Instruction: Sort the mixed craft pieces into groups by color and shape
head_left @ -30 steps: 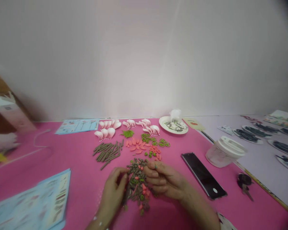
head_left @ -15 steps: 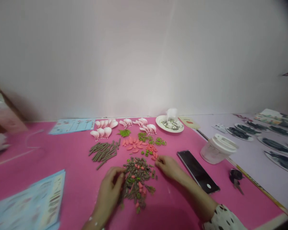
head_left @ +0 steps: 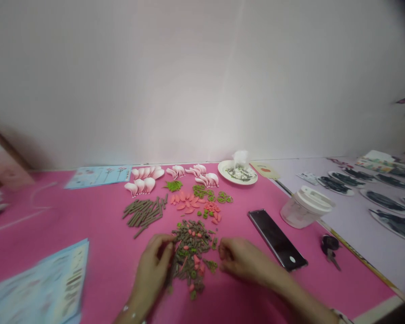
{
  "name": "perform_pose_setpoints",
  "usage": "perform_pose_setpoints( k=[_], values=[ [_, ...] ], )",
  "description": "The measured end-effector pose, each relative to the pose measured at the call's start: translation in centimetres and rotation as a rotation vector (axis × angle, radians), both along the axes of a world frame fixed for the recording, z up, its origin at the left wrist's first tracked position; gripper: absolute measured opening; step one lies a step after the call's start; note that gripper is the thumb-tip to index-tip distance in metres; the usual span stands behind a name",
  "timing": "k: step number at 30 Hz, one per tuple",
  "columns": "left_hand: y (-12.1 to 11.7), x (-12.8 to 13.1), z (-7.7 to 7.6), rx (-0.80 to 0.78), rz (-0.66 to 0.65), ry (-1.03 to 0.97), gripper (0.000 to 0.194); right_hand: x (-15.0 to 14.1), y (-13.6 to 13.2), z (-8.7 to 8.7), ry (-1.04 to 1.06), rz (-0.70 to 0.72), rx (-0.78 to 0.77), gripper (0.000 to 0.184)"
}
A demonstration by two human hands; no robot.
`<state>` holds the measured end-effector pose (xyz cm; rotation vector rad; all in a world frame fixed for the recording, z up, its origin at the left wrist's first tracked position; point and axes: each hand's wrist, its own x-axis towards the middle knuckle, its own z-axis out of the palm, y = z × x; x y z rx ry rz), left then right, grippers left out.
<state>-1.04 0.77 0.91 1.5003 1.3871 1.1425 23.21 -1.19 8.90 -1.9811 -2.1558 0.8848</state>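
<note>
The left hand (head_left: 151, 270) is curled against the left side of a heap of small mixed craft pieces (head_left: 192, 256), with its fingers bent inward; whether any piece is grasped cannot be told. The right hand (head_left: 246, 261) is blurred and is held just beside the heap's right side, its fingers loosely bent, so its grip cannot be told either. The heap, made up of brownish sticks with green and salmon bits, is placed between the hands, toward the near edge of a pink-topped table (head_left: 87, 216).

Sorted groups are laid out beyond it: pale pink petals (head_left: 143, 180), a bundle of brown sticks (head_left: 143, 213), salmon petals (head_left: 185, 202), green rings (head_left: 209, 193) and a green sprig (head_left: 173, 185). A white plate (head_left: 238, 173) is set at the far edge, and a blue printed sheet (head_left: 97, 177) lies beside the far edge to the left. Another printed sheet (head_left: 37, 285) is placed at the near left corner. A black smartphone (head_left: 277, 240) lies at an angle right of the right hand, while a plastic jar with a white lid (head_left: 305, 208) and a bunch of keys (head_left: 330, 248) are placed by the right edge.
</note>
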Motion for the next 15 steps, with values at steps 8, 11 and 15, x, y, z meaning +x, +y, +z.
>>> perform_pose_setpoints(
  k=[8,11,15],
  values=[
    [0.0,0.0,0.0,-0.037,-0.033,-0.015,0.024,-2.8,0.2,-2.4,0.064,0.017,0.063,0.002],
    [-0.1,0.0,0.1,-0.037,-0.029,-0.022,0.023,-3.3,0.9,-3.0,0.027,-0.006,0.156,0.005],
    [-0.1,0.2,0.6,-0.030,-0.016,-0.025,0.023,-3.1,1.5,-2.4,-0.001,-0.052,0.214,0.008]
  ],
)
